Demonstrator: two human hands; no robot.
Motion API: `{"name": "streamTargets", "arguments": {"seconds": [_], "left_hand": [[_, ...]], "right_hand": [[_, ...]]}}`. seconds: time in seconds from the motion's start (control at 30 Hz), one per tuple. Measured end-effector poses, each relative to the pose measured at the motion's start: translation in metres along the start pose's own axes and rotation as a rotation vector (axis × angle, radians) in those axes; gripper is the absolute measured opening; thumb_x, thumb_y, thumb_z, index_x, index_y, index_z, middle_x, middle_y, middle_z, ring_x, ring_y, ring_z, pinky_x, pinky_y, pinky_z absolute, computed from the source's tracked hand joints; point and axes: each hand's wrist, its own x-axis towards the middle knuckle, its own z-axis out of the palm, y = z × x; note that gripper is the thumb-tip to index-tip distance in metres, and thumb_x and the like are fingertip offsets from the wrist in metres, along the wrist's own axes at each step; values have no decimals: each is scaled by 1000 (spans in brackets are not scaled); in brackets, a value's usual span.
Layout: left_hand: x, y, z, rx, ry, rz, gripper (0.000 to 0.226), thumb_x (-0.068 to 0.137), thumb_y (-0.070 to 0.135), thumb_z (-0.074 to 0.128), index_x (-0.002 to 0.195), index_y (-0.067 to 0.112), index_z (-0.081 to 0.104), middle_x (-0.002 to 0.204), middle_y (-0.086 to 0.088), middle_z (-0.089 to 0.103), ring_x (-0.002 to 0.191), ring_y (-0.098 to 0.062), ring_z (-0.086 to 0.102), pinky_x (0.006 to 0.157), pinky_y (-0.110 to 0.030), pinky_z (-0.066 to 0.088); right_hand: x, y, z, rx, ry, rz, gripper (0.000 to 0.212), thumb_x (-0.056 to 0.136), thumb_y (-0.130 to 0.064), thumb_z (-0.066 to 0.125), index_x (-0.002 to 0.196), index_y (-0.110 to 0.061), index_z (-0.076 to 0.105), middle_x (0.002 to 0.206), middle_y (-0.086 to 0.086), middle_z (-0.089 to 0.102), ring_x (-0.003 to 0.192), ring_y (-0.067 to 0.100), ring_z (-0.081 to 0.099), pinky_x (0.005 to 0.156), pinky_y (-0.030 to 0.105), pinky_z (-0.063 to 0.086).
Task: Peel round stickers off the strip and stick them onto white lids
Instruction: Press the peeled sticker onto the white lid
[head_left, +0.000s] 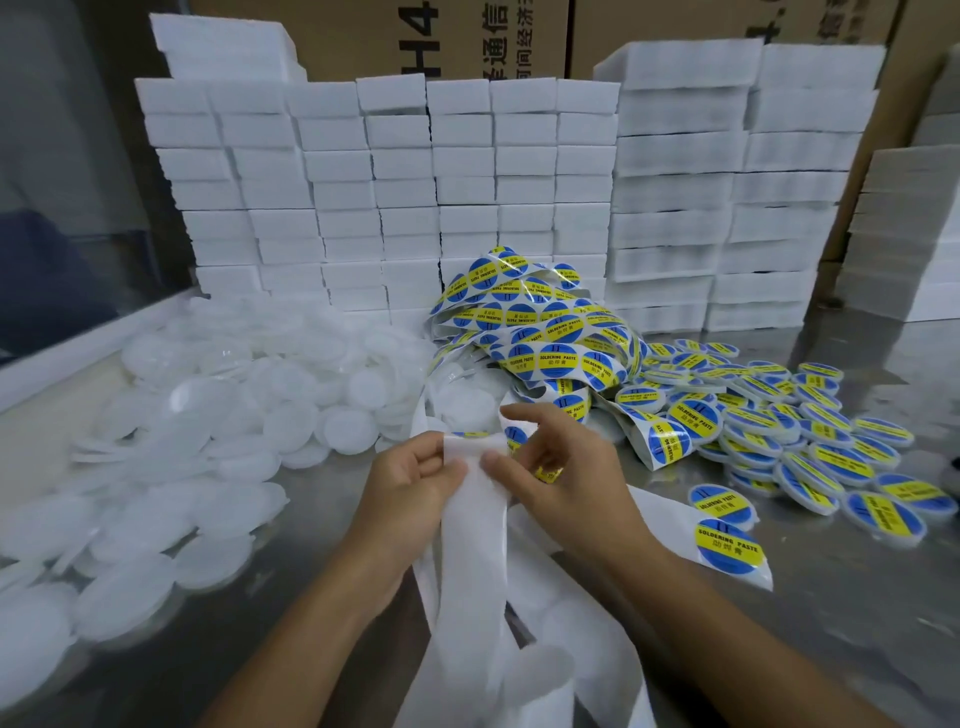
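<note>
At the near centre of the steel table (322, 525), the left hand (410, 488) and right hand (566, 467) both pinch the white backing strip (470, 545), right fingers on a round sticker (515, 439). Bare white lids (218, 415) lie heaped left; stickered lids (810, 441) right.

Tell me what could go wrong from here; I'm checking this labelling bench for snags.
1. Both hands, left hand and right hand, pinch the backing strip close together, so the half-peeled sticker might fold and stick to itself or a finger.
2. Loose empty backing trails over the table edge and could drag the sticker heap.
3. Bare lids lie in a sliding pile.
</note>
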Motion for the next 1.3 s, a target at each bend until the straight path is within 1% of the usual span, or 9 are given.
{"name": "streamTargets", "arguments": {"seconds": [0.13, 0.27, 0.43, 0.57, 0.7, 0.9, 0.97, 1.07, 1.3], "left_hand": [[2, -4, 0, 85, -2, 24, 22, 91, -5, 51, 87, 7, 70, 83, -14, 71, 73, -19, 59, 70, -29, 45], [4, -10, 1, 158, -31, 58, 11, 91, -3, 50, 95, -13, 53, 83, -12, 55, 80, -23, 43, 74, -37, 34], [2, -8, 3, 195, -57, 64, 10, 90, -5, 48, 92, -13, 53, 82, -12, 54, 79, -22, 43, 72, -37, 34], [-2, -7, 3, 217, -67, 84, 19, 91, -5, 49, 95, 3, 66, 86, -17, 71, 76, -23, 54, 73, -38, 43], [-1, -8, 1, 260, -95, 90, 34, 90, -6, 49, 92, 21, 71, 85, -5, 76, 75, -26, 64, 72, -39, 50], [3, -16, 0, 339, -30, 99, 22, 90, 1, 55, 97, 17, 68, 76, -15, 68, 65, -15, 50, 65, -24, 42], [3, -17, 0, 359, -19, 133, 21, 90, 7, 60, 90, 27, 65, 55, 6, 58, 51, -7, 42, 52, -14, 37], [2, -20, 1, 448, 6, 220, 14, 90, 14, 64, 88, 27, 62, 41, 12, 44, 41, -3, 36, 46, -10, 30], [-6, -28, 8, 846, 52, 301, 15, 86, 44, 63, 97, 33, 62, 54, 15, 54, 64, -10, 57, 62, -28, 46]], "right_hand": [[6, 1, -5, -164, 123, -266, 18, 78, -13, 82, 95, -17, 77, 68, -7, 58, 62, 6, 56, 65, 26, 49], [7, -1, -13, -233, 51, -356, 7, 82, -10, 78, 90, -11, 79, 77, 2, 66, 69, 16, 64, 64, 39, 53], [8, -4, -17, -348, -51, -428, 2, 85, -7, 71, 85, -9, 73, 76, 1, 63, 70, 19, 58, 63, 35, 48], [6, -3, -13, -214, -46, -145, 7, 91, -12, 61, 85, -12, 64, 76, -4, 62, 71, 12, 56, 67, 28, 46], [15, -3, -20, 46, 55, 198, 20, 91, -10, 59, 71, -15, 62, 57, -11, 58, 52, 2, 49, 53, 14, 41], [24, -1, -30, 697, 196, 741, 16, 90, -11, 62, 74, -9, 65, 58, 0, 60, 52, 12, 54, 52, 23, 48], [25, -3, -31, 826, 201, 785, 10, 91, -11, 64, 84, -6, 68, 68, 4, 71, 56, 13, 65, 53, 22, 53], [22, -7, -28, 896, 152, 701, 8, 90, -9, 66, 89, -4, 71, 84, 10, 76, 69, 14, 72, 59, 21, 57], [7, -18, -5, 892, -111, 529, 18, 83, 1, 68, 71, -9, 78, 79, 11, 73, 73, 14, 71, 67, 21, 56]]}}
